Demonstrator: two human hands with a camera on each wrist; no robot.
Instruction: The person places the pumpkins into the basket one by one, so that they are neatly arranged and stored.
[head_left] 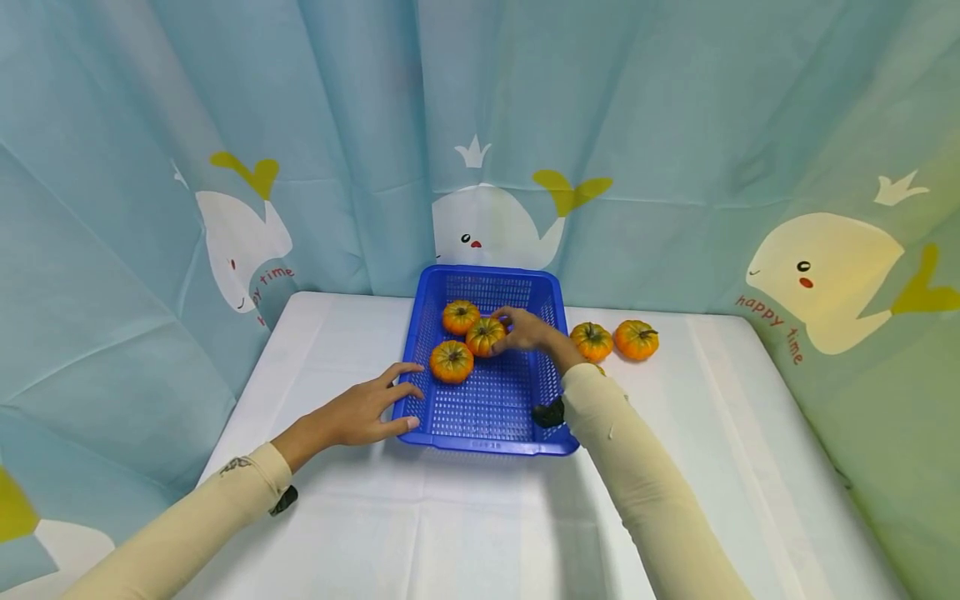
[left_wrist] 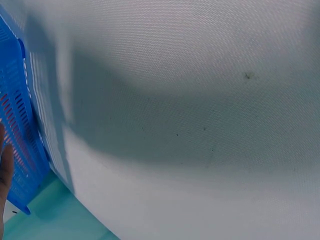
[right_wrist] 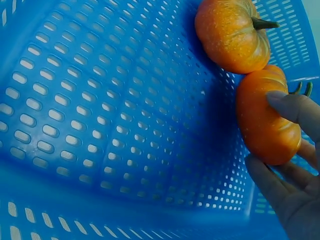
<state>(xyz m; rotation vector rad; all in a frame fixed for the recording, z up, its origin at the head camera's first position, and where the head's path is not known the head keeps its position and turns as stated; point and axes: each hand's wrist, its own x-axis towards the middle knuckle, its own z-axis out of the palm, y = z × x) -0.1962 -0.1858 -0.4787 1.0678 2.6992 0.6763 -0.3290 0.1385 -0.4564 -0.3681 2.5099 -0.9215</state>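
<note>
A blue plastic basket (head_left: 487, 444) with perforated walls stands on the white table. Inside it are three small orange pumpkins: a front one (head_left: 452, 362), a back one (head_left: 461, 317) and a middle one (head_left: 486, 336). My right hand (head_left: 522, 328) reaches in and holds the middle pumpkin, thumb and fingers around its sides. The right wrist view shows this gripped pumpkin (right_wrist: 265, 120) touching another pumpkin (right_wrist: 232, 35). My left hand (head_left: 375, 407) is at the basket's left rim, fingers spread and gently bent, holding nothing; whether it touches the rim I cannot tell.
Right of the basket, two more pumpkins, one nearer (head_left: 592, 342) and one farther right (head_left: 636, 340), sit on the table (head_left: 720, 433). Part of another orange thing shows beside my right forearm. A blue curtain (head_left: 360, 125) with whale prints surrounds the table's back and sides.
</note>
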